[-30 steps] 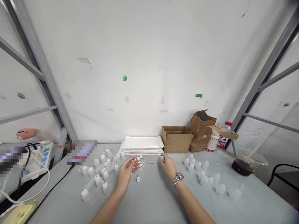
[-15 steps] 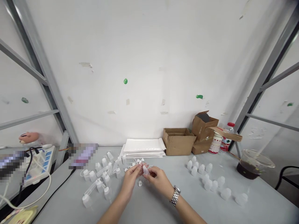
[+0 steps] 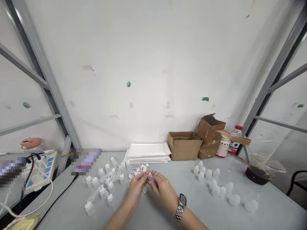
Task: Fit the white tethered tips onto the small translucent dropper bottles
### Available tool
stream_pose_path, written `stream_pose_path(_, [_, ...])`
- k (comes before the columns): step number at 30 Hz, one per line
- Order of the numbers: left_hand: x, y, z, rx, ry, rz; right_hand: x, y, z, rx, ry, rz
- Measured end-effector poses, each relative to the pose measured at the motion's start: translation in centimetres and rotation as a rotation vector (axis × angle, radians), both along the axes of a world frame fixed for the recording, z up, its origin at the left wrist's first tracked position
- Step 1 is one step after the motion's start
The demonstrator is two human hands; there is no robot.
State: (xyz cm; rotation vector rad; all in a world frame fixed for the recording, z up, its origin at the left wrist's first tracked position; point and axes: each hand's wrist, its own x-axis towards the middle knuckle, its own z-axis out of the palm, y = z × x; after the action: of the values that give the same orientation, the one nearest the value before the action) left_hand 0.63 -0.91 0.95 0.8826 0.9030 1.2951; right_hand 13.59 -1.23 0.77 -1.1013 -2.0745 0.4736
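A small translucent plastic bottle is held upright between my two hands above the middle of the table. My right hand is closed around its side, thumb and fingers pressed to it. The fingertips of my left hand are closed at its top; whether they also pinch a small cap cannot be made out. Just behind my hands lie loose white caps with thin straps, partly covered by my fingers. Capped white bottles stand and lie to the left. Uncapped translucent bottles are scattered to the right.
A stack of white envelopes and an open cardboard box sit against the wall. Farther right are a brown paper bag and a plastic cup of dark drink. At left are a power strip and a black cable.
My hands have drawn closer together around the small bottle, which now stands more upright. My right wrist has rolled, so the watch face shows. The view has shifted slightly.
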Motion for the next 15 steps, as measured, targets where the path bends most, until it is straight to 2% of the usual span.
stream_pose_path(3, [0.3, 0.1, -0.2, 0.020, 0.027, -0.010, 0.0, 0.2, -1.0, 0.119, -0.013, -0.018])
stream_pose_path(6, [0.0, 0.2, -0.3, 0.048, 0.095, -0.027, 0.1, 0.2, -1.1, 0.111, 0.034, -0.019])
stream_pose_path(9, [-0.4, 0.4, -0.2, 0.075, 0.125, -0.026, -0.1, 0.3, -0.3, -0.044, 0.128, -0.022])
stream_pose_path(12, [-0.7, 0.5, 0.0, 0.072, 0.108, 0.061, -0.5, 0.4, 0.5, -0.303, 0.300, -0.043])
stream_pose_path(15, [-0.7, 0.5, -0.1, 0.047, 0.032, 0.110, -0.8, 0.5, 0.7, -0.553, 0.553, 0.052])
